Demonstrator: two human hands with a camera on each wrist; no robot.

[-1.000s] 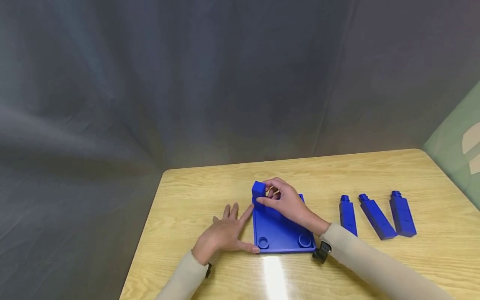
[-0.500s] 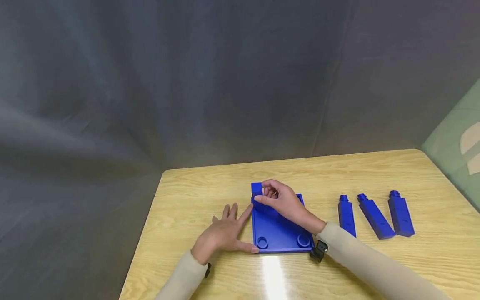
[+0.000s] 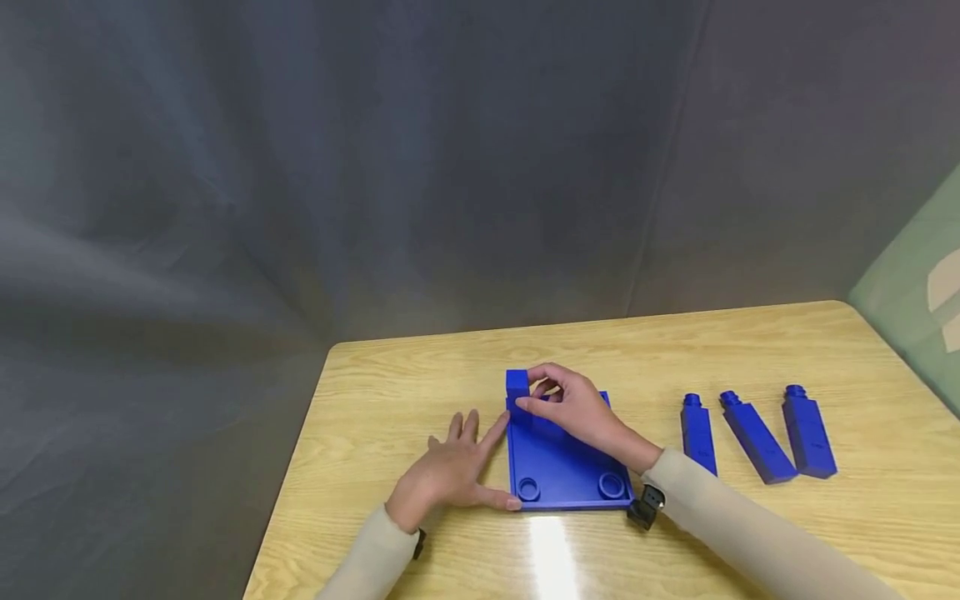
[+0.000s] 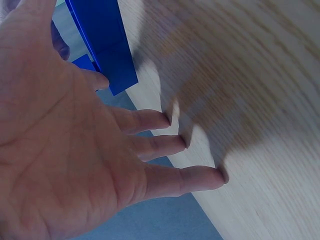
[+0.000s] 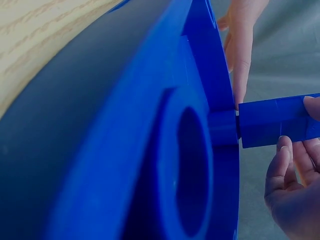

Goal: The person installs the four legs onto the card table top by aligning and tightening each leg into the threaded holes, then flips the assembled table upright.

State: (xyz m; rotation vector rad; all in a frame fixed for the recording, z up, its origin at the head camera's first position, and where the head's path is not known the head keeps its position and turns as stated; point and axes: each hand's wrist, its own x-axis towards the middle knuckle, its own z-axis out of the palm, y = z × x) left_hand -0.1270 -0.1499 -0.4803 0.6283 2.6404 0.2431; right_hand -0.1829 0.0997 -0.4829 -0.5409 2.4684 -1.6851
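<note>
Blue block (image 3: 517,383): square-sided, upright at far left corner of tray (image 3: 558,458), pinched by right hand (image 3: 579,412); thin dark gap between block and socket (image 5: 223,128) below. Tray also blue: shallow, roughly square, low raised rim, flat on counter (image 3: 390,375); round raised rings (image 5: 169,155) at both near corners, left hand (image 3: 447,472) touching left side.

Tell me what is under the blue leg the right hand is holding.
Under the blue leg is a round blue socket at the far left corner of the rimmed panel. How far the leg's end reaches inside is hidden by the socket wall.
</note>
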